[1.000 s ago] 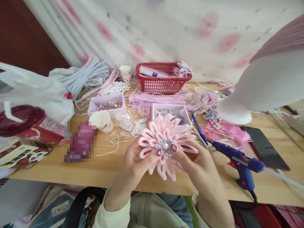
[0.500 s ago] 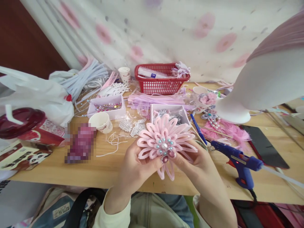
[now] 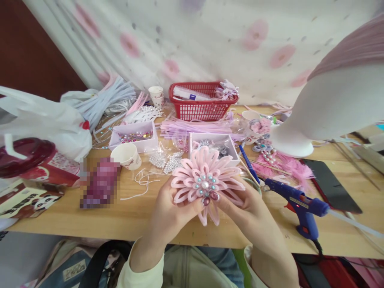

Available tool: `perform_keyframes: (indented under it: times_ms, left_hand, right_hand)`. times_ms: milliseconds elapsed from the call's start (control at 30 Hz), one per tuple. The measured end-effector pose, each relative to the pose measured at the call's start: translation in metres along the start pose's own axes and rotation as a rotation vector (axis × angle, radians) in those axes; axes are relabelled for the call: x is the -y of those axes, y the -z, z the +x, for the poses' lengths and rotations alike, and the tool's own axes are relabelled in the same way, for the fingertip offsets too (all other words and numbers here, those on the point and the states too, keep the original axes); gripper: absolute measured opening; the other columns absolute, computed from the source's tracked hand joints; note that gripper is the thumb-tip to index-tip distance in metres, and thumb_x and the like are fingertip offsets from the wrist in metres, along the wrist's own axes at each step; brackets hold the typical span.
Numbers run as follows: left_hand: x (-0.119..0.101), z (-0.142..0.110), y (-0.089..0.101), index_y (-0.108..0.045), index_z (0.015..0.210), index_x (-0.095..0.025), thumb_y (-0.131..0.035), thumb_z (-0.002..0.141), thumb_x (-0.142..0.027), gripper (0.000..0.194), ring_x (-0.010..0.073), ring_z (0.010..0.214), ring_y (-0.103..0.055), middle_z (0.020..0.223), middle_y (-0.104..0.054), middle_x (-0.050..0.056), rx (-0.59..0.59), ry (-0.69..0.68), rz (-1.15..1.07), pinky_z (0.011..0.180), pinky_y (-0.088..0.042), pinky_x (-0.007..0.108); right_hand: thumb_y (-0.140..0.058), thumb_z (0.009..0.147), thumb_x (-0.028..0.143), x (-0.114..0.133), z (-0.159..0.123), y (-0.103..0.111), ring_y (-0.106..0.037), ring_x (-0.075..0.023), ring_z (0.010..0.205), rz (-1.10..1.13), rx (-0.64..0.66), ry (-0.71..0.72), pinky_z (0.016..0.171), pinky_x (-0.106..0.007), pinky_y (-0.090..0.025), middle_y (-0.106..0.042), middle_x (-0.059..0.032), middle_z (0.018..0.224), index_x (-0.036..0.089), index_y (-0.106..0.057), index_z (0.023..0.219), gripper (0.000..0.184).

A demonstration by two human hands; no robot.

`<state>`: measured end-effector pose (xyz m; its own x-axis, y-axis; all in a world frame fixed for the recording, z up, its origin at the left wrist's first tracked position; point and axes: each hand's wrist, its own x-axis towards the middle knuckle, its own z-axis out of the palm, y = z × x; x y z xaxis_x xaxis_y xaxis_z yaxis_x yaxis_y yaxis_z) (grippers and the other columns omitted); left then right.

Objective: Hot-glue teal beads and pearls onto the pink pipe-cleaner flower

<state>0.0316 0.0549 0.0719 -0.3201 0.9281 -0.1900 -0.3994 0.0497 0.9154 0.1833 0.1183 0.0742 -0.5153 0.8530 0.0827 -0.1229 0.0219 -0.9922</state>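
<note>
Between both hands is a pink flower (image 3: 207, 164) of looped fuzzy petals, with a white pearl and several blue beads at its centre. My left hand (image 3: 175, 212) grips its left lower side, thumb pressed beside the beads. My right hand (image 3: 243, 212) holds the right side the same way, and the two thumb tips meet just below the centre. The other fingers are mostly hidden behind the petals. The flower hangs over the front of the wooden table (image 3: 126, 220), its face turned up toward me.
A blue glue gun (image 3: 300, 200) with its red light on lies to the right, near a dark tablet (image 3: 333, 186) and a white mannequin head (image 3: 336, 100). Behind stand a red basket (image 3: 201, 108), bead boxes (image 3: 135, 142) and a paper cup (image 3: 127, 156). A lidded drink (image 3: 45, 164) is left.
The view has shifted very slightly. Both hands still hold the flower in nearly the same pose, and the right thumb has tilted a little; nothing else has visibly moved.
</note>
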Motion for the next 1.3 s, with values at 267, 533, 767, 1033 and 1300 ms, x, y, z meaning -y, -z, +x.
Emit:
perform_keyframes:
  times_ms: [267,533,767,1033,1300]
  left_hand:
    - [-0.001,0.002,0.001,-0.078,0.103,-0.02,-0.091,0.066,-0.012,0.04,0.0208,0.088,-0.078,0.091,-0.083,0.003,0.049,0.011,-0.066,0.078,-0.059,0.025]
    - [-0.003,0.0,-0.007,-0.077,0.094,-0.02,-0.09,0.066,-0.011,0.032,0.0217,0.097,-0.079,0.09,-0.082,0.0,0.012,-0.049,-0.082,0.079,-0.059,0.023]
    - [-0.002,-0.001,-0.007,-0.076,0.099,-0.021,-0.091,0.066,-0.012,0.038,0.0223,0.103,-0.078,0.098,-0.083,0.0,0.009,-0.031,-0.093,0.084,-0.059,0.025]
    - [0.001,-0.001,-0.003,-0.074,0.114,-0.02,-0.089,0.072,-0.013,0.045,0.0233,0.107,-0.077,0.111,-0.082,0.004,0.074,-0.031,-0.081,0.092,-0.059,0.029]
    - [-0.002,-0.003,-0.003,-0.076,0.11,-0.022,-0.093,0.069,-0.012,0.046,0.0314,0.122,-0.073,0.115,-0.081,0.006,0.224,-0.008,-0.269,0.107,-0.058,0.041]
  right_hand:
    - [-0.08,0.09,0.046,0.003,0.002,0.004,-0.076,-0.0229,0.112,0.012,0.018,-0.01,0.105,-0.035,-0.059,-0.08,-0.0054,0.119,0.029,-0.08,0.11,0.026]
    - [-0.082,0.089,0.036,0.003,-0.001,0.001,-0.077,-0.0211,0.103,-0.012,-0.054,0.001,0.095,-0.03,-0.061,-0.081,-0.004,0.111,0.029,-0.08,0.108,0.021]
    - [-0.082,0.089,0.033,0.003,-0.003,0.001,-0.078,-0.0183,0.101,0.019,-0.072,0.03,0.095,-0.026,-0.061,-0.082,-0.0009,0.111,0.035,-0.081,0.109,0.02]
    - [-0.084,0.086,0.027,0.002,-0.003,0.0,-0.077,-0.0144,0.103,0.04,-0.041,0.049,0.094,-0.021,-0.059,-0.082,0.0033,0.112,0.039,-0.081,0.11,0.027]
    - [-0.08,0.088,0.027,-0.005,-0.005,0.004,-0.075,-0.0183,0.11,-0.027,-0.084,0.037,0.095,-0.026,-0.059,-0.08,0.001,0.112,0.035,-0.079,0.113,0.026]
